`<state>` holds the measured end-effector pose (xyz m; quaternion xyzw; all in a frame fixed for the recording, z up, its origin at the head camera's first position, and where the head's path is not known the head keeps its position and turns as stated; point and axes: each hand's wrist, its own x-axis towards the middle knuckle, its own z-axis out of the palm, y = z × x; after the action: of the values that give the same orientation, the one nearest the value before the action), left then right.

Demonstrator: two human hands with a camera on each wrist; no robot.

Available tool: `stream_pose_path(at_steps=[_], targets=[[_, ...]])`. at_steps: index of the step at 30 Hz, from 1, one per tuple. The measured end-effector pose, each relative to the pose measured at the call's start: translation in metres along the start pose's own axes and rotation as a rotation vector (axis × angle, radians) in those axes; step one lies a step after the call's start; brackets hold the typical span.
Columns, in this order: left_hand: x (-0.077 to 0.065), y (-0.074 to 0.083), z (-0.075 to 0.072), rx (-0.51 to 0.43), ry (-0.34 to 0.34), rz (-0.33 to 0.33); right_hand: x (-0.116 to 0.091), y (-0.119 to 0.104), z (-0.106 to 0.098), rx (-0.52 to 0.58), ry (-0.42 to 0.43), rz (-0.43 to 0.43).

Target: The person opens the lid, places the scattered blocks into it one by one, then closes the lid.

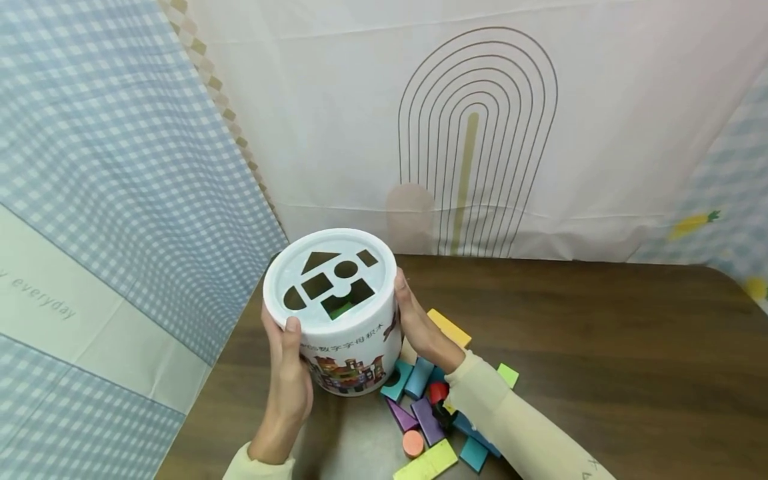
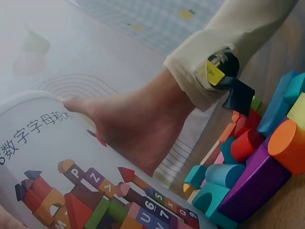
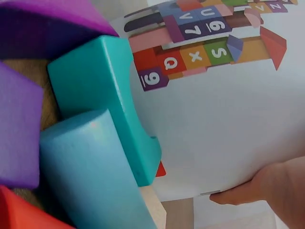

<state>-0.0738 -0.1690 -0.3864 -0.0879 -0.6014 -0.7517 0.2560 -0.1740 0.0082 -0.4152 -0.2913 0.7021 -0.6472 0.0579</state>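
Observation:
A white round bucket (image 1: 345, 343) printed with colourful building blocks stands near the table's left side in the head view. On top is its lid (image 1: 331, 325), cut with triangle, round, square and other holes; a bit of green shows through one. My left hand (image 1: 289, 380) grips the bucket's near left side, thumb up at the rim. Opposite, my right hand (image 1: 423, 330) holds the right side near the rim, its far fingers hidden. Close against the bucket lie a teal arch block (image 3: 88, 78) and a light blue half-round-looking block (image 3: 90, 167).
Loose wooden blocks spread under and beside my right forearm: a purple block (image 1: 428, 421), a salmon cylinder (image 1: 413, 443), a yellow-green bar (image 1: 426, 463) and a yellow bar (image 1: 449, 327). Curtains (image 1: 300, 120) hang behind and left of the brown table (image 1: 630, 367).

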Motion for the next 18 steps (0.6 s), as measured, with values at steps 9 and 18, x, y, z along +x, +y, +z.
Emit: stream_pose_path(at_steps=[9,18], targets=[[-0.002,-0.001,-0.001,0.049,0.088,-0.103,-0.005,-0.004,-0.003,-0.016,0.024,0.011],[0.019,-0.01,-0.017,-0.011,0.165,-0.117,-0.005,-0.03,0.006,-0.32,0.193,-0.251]])
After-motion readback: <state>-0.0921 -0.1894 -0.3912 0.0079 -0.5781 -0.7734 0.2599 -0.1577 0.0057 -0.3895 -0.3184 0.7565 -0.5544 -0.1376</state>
